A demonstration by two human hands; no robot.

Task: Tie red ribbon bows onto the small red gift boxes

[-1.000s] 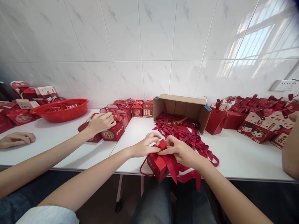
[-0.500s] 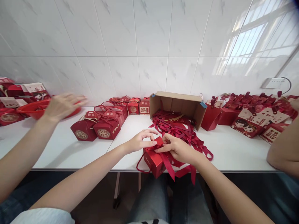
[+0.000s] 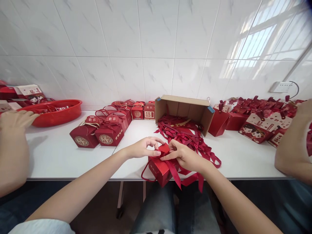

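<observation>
A small red box (image 3: pixel 159 169) lies at the table's front edge, with a red cord handle looping out on its left. My left hand (image 3: pixel 147 148) is at the top left of the box, thumb and fingers pinched on the red ribbon. From the right, my right hand (image 3: pixel 181 154) pinches the same red ribbon (image 3: pixel 173 172) over the box top. The ribbon's tails hang down past the table edge. Behind my hands, a pile of loose red ribbons (image 3: pixel 185 131) spills from an open cardboard box (image 3: pixel 184 100).
Finished-looking red gift boxes (image 3: pixel 107 133) stand left of centre, and more boxes (image 3: pixel 258 126) crowd the right. A red basin (image 3: pixel 60 117) is at the left, a person's hand (image 3: pixel 18 120) at its rim. Another person's arm (image 3: pixel 292 146) rests at the right edge.
The other person's hand at the left has moved left and down to the basin's near side. My hands stay at the ribbon with only slight finger movement. The view has shifted a little.
</observation>
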